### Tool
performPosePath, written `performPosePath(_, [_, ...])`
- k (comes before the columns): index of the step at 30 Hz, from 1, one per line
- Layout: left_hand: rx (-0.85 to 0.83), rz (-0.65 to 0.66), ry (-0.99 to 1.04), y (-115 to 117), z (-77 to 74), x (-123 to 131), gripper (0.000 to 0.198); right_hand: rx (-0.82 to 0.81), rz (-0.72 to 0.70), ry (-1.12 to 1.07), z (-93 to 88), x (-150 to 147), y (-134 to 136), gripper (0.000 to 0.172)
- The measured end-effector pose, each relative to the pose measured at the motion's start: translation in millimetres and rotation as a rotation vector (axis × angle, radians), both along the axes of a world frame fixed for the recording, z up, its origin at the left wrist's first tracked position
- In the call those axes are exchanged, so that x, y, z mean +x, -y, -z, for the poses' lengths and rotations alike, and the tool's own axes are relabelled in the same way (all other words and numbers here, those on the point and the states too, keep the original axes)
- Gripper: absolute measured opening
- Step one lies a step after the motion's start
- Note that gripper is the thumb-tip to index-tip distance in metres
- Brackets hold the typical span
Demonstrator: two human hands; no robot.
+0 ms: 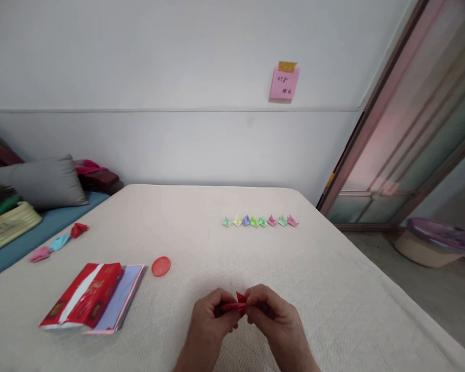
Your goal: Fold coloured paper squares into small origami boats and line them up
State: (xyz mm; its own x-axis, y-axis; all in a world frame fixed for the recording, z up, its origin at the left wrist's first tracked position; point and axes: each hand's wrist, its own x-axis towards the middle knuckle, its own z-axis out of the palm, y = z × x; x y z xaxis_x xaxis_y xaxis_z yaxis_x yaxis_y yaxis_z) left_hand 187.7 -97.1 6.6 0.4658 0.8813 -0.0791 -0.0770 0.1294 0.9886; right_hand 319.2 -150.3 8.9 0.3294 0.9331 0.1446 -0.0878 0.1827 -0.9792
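Observation:
A small red folded paper piece (241, 298) with a pointed tip is pinched between both hands, low in the middle of the head view. My left hand (214, 318) is closed on its left part, thumb on the near side. My right hand (274, 316) grips the right part, the thumb and fingers pressed together. The fingers hide much of the paper, so its full shape cannot be made out. Farther off on the cloth-covered table (333, 289) stands a row of several small folded paper figures (254, 221) in green, yellow, blue and pink.
At left, a red packet (89, 294) lies on a stack of coloured paper sheets (130, 279). A red round lid (161, 266) is beside them. Folded pink (40, 253), light blue (60, 242) and red paper pieces (78, 230) lie near the left edge. A wall borders the far side.

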Motion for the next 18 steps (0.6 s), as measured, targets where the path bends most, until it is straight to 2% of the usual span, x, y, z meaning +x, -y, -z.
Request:
performPosePath(5, [0.014, -0.041, -0.014, -0.4, 1.9, -0.3, 0.001, 0.021, 0.049, 0.054, 0.8, -0.7, 1.4, 0.015])
performPosePath(12, [0.11, -0.072, -0.034, -1.2, 5.5, -3.5, 0.01, 0.076, 0.019, 0.168, 5.0, 2.1, 0.6, 0.017])
performPosePath(15, [0.15, -0.097, -0.052, -2.2, 4.6, -4.3, 0.011, 0.049, 0.009, 0.133, 4.3, 1.9, 0.4, 0.016])
performPosePath(18, [0.204, -0.092, -0.004, -1.6, -2.5, -6.8, 0.016, 0.034, 0.009, 0.035, -0.1, 0.7, 2.0, 0.015])
